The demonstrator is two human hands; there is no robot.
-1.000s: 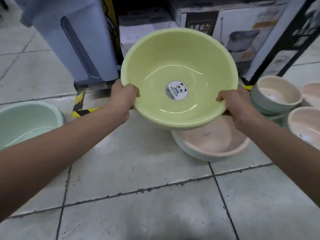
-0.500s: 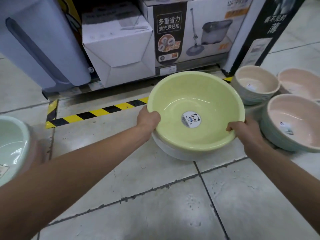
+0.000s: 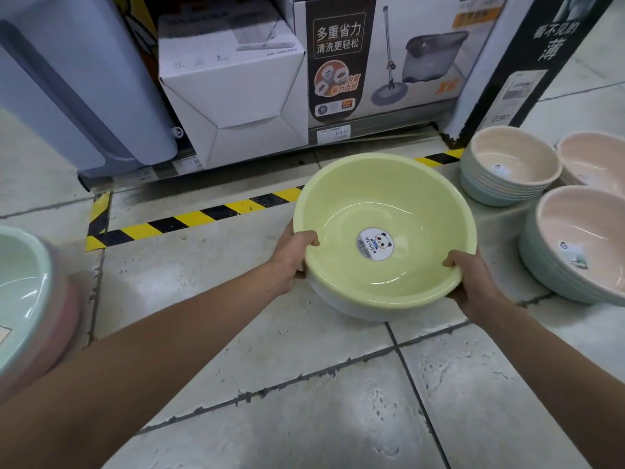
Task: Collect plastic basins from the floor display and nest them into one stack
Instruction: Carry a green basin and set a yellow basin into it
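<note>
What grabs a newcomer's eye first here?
The yellow-green basin with a panda sticker, centre frame, gripped at its rim by the left hand and right hand, sitting in a pale basin on the floor. To its right stand pink-lined basin stacks; yellow-black tape runs behind.

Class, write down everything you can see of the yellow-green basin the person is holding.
The yellow-green basin is round, glossy plastic with a rolled rim, open side up. A round panda sticker sits on its inner bottom. The left hand and right hand grip opposite sides of the rim, thumbs inside. It rests nested in a pale basin on the tiled floor.
</note>
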